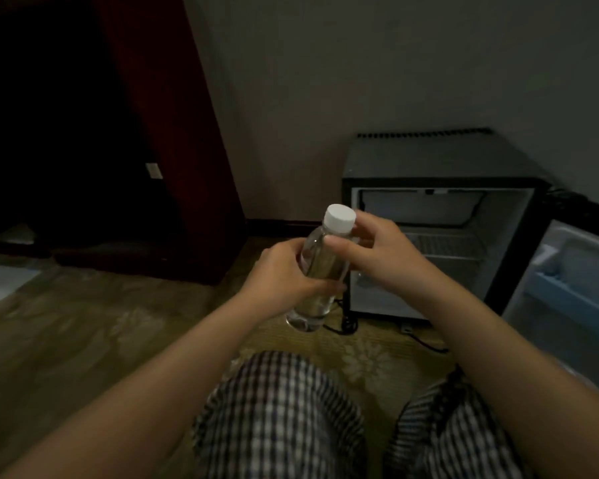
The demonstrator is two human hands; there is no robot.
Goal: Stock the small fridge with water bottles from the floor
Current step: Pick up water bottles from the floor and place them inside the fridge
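Both hands (284, 271) on unlabelled clear bottle (320, 267), white cap (339, 219), fridge (440, 243) open

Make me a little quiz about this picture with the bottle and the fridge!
1. True or false: the fridge door is shut.
2. What colour is the bottle cap?
3. Which hand grips the bottle's body? A) left hand B) right hand C) neither

Key:
1. False, the door is open.
2. White.
3. A. The left hand wraps the body; the right hand's fingers pinch it near the cap.
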